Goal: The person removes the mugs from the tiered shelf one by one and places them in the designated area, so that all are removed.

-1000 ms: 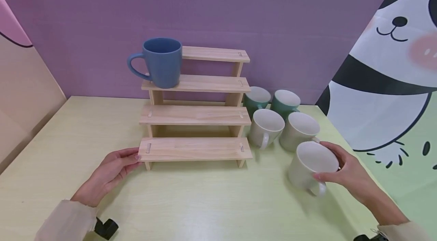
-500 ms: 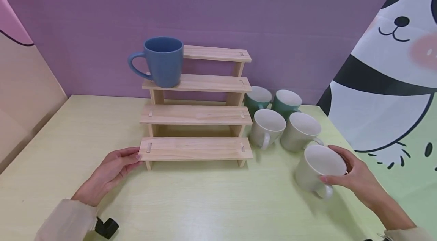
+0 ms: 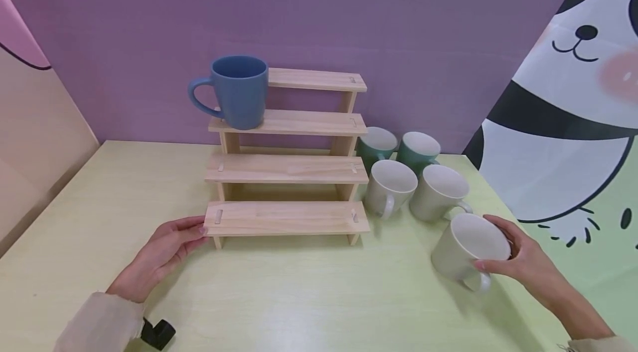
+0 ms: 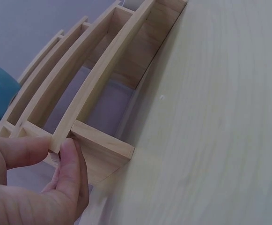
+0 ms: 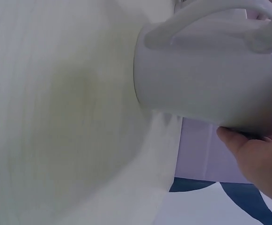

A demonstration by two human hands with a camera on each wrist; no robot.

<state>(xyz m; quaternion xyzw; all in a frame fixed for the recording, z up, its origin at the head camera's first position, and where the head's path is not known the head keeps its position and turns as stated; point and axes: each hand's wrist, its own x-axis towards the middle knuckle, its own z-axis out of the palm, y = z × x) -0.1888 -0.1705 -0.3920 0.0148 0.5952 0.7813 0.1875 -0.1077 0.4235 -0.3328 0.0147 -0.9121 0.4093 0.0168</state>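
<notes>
My left hand (image 3: 161, 255) pinches the left end of the lowest board of a four-step wooden display rack (image 3: 286, 219). In the left wrist view, thumb and fingers of that hand (image 4: 37, 187) lie above and below the board's corner. A blue mug (image 3: 242, 97) stands upright at the left of the rack, above the second board from the top. At the right, my right hand (image 3: 530, 269) grips a white mug (image 3: 453, 255) by its rim side, its handle toward me. The mug tilts slightly; whether its base touches the table cannot be told.
Behind the held mug stand two more white mugs, one nearer the rack (image 3: 389, 189) and one to its right (image 3: 436, 197). Two green mugs (image 3: 371, 153) are close behind them, one partly hidden by the rack. The pale table (image 3: 279, 296) meets a purple backdrop (image 3: 423, 36).
My right hand has drawn the white mug a little to the right and toward me, away from the other mugs. The left hand keeps its pinch on the rack.
</notes>
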